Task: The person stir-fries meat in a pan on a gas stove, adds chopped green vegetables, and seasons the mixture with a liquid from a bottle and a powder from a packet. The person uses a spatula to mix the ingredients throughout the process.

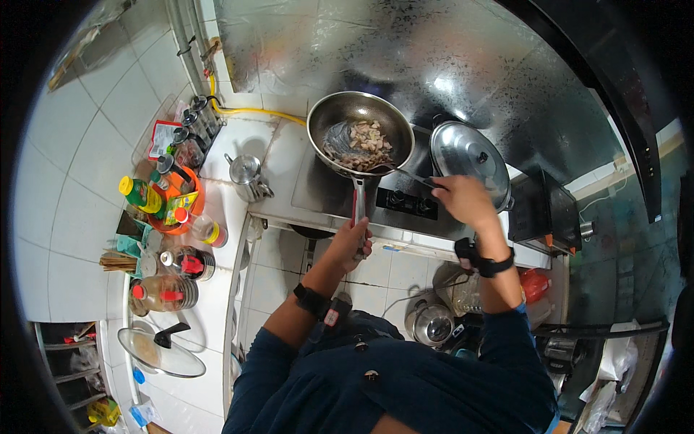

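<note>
My left hand [351,244] grips the long handle [359,198] of a deep metal wok [331,106] over the gas stove [317,190]. Inside the wok lie sliced pieces of food [371,138], pale to brown, in a heap toward the right and front; a patch of the pan's bottom shows at their left. My right hand [463,199] is closed around the handle of a metal spatula [415,176]. Its blade end reaches into the wok at the front right and meets the food there. The burner under the wok is hidden.
A lidded metal pot [469,154] occupies the right burner, close to my right hand. Left of the stove stands a metal oil pot [247,176]. Bottles, an orange basket [196,209] and a glass lid [179,358] line the left counter. A black oven [547,209] stands at right.
</note>
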`<act>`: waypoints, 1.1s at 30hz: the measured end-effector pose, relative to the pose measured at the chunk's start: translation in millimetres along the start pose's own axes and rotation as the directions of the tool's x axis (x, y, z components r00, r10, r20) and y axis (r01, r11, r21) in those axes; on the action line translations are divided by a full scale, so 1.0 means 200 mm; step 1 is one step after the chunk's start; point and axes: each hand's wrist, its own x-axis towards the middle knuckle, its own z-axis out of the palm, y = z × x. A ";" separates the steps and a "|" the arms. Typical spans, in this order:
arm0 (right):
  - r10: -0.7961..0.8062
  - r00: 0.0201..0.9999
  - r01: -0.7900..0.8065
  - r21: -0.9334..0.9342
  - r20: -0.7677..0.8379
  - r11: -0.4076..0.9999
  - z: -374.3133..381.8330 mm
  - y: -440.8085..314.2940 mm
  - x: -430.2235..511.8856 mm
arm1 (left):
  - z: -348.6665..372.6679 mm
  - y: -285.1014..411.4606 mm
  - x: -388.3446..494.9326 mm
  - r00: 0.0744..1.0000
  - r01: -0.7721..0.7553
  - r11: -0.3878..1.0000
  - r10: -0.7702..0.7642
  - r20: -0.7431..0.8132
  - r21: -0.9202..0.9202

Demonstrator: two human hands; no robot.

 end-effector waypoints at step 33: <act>0.167 0.986 -0.168 -0.014 -0.025 0.986 0.10 0.04 0.18 | -0.04 0.03 -0.02 0.999 -0.017 1.000 0.016 0.040 0.026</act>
